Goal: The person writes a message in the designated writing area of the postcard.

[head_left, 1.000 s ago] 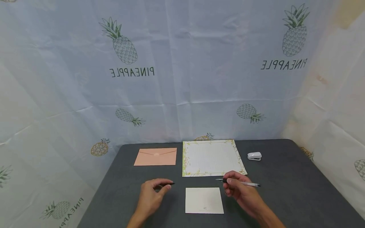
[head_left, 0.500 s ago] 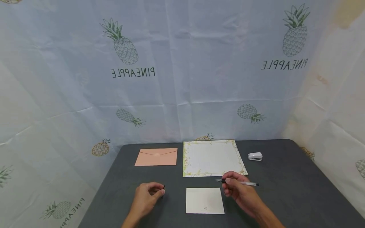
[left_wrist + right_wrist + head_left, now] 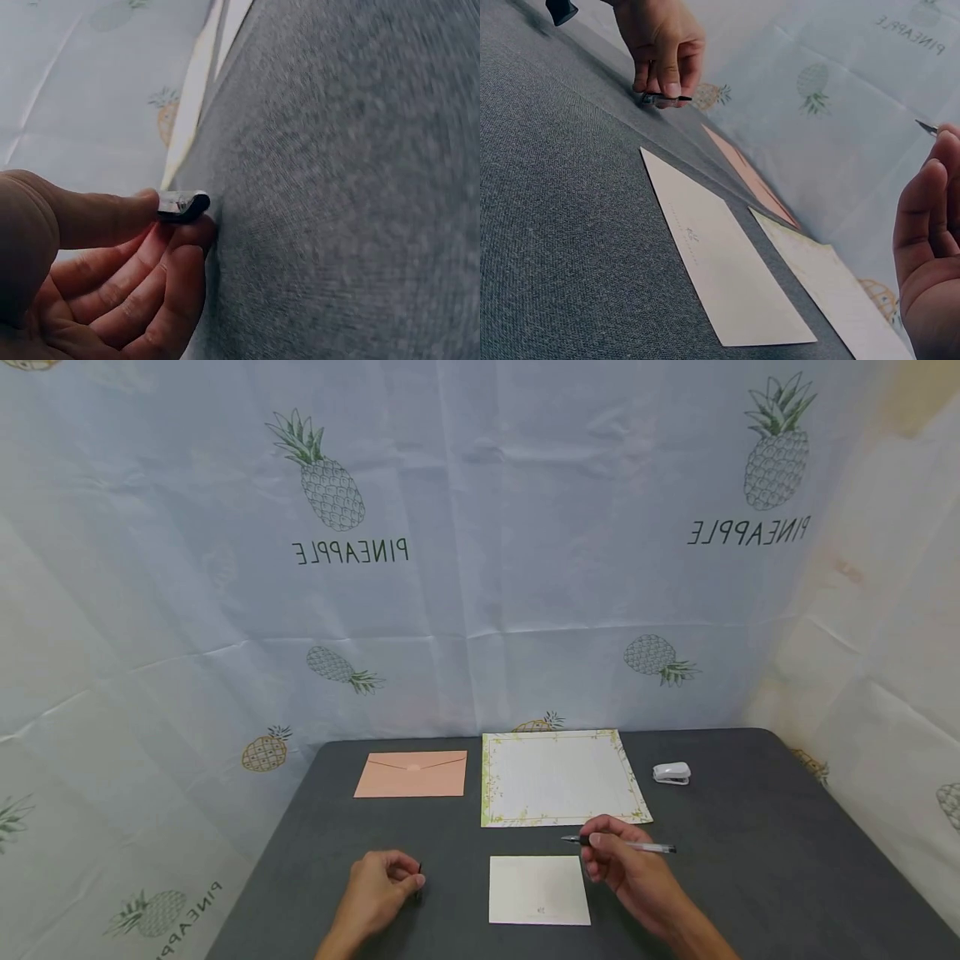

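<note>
Between thumb and fingers, my left hand (image 3: 375, 889) pinches a small pen cap (image 3: 184, 206), black with a clear part, just over the dark table to the left of the card. The left wrist view shows the fingertips close beside the tabletop. On the other side, my right hand (image 3: 630, 868) grips a clear-barrelled gel pen (image 3: 651, 847), its bare tip pointing left above the table. A cream card (image 3: 539, 890) with a small printed mark lies flat between the hands, right by the right fingers. In the right wrist view only the pen's tip (image 3: 926, 127) shows past the fingers.
Behind the card lies a letter sheet (image 3: 562, 777) with a floral border. A peach envelope (image 3: 411, 774) is at the back left of the dark table (image 3: 750, 860), a white mini stapler (image 3: 671, 773) at the back right. A pineapple-print curtain (image 3: 480, 568) hangs behind.
My left hand has moved left and nearer to me, turning the pen cap from pointing right to pointing away. My right hand with the pen has shifted slightly left and nearer.
</note>
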The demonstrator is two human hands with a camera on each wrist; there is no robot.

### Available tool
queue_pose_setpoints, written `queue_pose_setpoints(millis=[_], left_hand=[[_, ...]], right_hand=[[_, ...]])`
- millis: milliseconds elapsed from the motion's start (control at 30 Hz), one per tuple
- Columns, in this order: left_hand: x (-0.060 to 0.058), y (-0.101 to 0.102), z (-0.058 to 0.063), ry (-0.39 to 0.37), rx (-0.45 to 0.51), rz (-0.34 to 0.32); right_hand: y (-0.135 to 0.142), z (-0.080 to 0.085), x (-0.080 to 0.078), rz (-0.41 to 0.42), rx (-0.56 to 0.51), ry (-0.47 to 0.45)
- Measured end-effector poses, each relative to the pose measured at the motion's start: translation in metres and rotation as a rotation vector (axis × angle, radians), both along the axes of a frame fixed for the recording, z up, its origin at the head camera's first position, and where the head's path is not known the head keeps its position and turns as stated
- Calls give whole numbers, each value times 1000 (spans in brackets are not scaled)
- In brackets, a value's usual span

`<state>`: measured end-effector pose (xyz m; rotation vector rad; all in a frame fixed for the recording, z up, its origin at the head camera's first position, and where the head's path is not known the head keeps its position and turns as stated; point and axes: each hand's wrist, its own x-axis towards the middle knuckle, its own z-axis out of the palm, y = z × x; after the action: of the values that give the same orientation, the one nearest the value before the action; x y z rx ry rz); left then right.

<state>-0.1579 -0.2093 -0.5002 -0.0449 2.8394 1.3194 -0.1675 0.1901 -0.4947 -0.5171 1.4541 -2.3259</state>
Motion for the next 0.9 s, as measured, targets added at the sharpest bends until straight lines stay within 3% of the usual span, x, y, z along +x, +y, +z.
queue_pose_setpoints(millis=[500, 667, 800, 900], left_hand=[[2, 7, -6, 15, -177, 65], [2, 14, -4, 24, -292, 109], [4, 22, 3, 105, -369, 114], [7, 31, 9, 209, -384, 55]], right_hand=[[-3, -3, 2, -28, 35, -31], [-1, -4, 1, -17, 24, -32], [1, -3, 0, -19, 19, -30], [1, -3, -2, -28, 22, -28]])
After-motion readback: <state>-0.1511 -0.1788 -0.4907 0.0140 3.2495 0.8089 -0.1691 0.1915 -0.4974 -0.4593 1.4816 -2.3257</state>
